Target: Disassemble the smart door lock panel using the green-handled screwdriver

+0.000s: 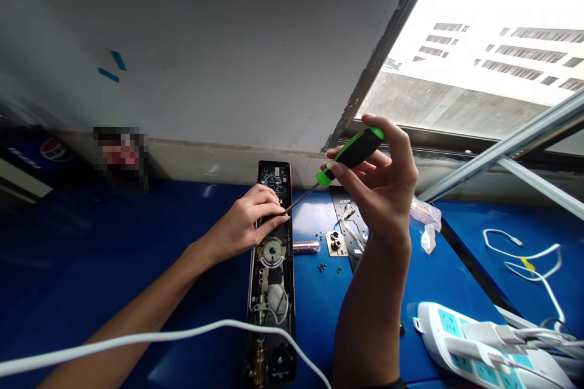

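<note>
A long black device housing lies open on the blue table, with a circuit board at its far end and a round metal part near the middle. My right hand grips the green and black handle of a screwdriver, held at a slant. The shaft runs down left to the housing's upper part, where my left hand rests with its fingers pressed together around the shaft's tip. What the tip touches is hidden by those fingers.
Right of the housing are small screws, a square metal plate and a perforated black panel. A white power strip with plugs sits at lower right. A white cable crosses in front.
</note>
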A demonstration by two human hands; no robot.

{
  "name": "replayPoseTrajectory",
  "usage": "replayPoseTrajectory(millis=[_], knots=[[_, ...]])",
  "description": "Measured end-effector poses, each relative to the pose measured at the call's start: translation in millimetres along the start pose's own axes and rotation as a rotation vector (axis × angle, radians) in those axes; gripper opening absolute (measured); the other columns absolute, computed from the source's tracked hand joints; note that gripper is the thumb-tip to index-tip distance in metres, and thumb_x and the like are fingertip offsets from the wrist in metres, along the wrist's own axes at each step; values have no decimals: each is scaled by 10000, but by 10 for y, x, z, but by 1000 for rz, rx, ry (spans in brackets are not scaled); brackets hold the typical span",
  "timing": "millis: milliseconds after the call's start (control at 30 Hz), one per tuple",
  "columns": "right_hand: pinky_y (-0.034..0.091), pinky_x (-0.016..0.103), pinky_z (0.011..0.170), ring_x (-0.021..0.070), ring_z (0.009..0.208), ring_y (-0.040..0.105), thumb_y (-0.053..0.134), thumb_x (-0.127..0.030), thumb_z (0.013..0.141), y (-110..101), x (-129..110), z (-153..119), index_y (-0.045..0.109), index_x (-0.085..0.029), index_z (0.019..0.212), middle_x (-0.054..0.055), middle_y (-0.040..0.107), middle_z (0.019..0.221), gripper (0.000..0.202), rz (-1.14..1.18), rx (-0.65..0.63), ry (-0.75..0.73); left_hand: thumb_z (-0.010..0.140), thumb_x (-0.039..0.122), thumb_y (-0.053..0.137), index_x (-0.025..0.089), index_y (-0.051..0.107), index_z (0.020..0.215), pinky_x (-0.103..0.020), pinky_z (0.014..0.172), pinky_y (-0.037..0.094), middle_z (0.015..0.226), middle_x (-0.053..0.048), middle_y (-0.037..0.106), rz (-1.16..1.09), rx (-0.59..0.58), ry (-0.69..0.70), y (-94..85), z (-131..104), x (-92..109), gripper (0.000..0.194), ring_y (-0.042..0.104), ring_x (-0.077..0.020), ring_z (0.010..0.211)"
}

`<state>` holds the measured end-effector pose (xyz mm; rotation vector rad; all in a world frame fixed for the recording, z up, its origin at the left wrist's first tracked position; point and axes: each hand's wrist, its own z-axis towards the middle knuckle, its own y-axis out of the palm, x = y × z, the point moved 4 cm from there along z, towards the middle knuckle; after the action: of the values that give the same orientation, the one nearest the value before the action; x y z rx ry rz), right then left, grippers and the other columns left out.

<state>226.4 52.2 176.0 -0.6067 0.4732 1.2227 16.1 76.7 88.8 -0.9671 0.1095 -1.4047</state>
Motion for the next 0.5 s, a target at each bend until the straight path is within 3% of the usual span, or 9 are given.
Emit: replayPoseTrajectory(millis=[100, 200, 333, 500], knots=[[700, 395, 818, 238, 972, 779, 814, -184, 844, 6, -39, -1, 560, -336, 1366, 5, 748, 1017, 600, 34, 20, -34, 975, 281, 717, 205, 745, 1139, -434, 1011, 547, 1085, -75, 710, 70, -19, -38, -30, 1, -37, 183, 590, -250, 1153], [692, 383, 849, 225, 970, 779, 817, -119, 818, 61, -74, -8, 611, -313, 1324, -3, 754, 1013, 580, 15, -44, -35, 950, 341, 745, 225, 731, 1224, -496, 1092, 506, 1240, -101, 639, 182, -55, -75, -80, -16, -91, 298, 531, -288, 1267], [692, 352, 853, 193, 984, 768, 760, -139, 875, 167, -101, -28, 636, -301, 1280, -7, 740, 1140, 454, -54, -174, -31, 937, 335, 748, 246, 736, 1202, -549, 1164, 452, 1354, -107, 551, 256, -106, -102, -128, -53, -158, 280, 462, -316, 1354], [684, 318, 871, 167, 983, 767, 729, -180, 917, 265, -92, -29, 624, -297, 1261, -17, 734, 1165, 378, -88, -229, -39, 915, 331, 766, 255, 732, 1202, -562, 1188, 443, 1396, -107, 513, 263, -138, -113, -95, -77, -192, 299, 432, -337, 1396]])
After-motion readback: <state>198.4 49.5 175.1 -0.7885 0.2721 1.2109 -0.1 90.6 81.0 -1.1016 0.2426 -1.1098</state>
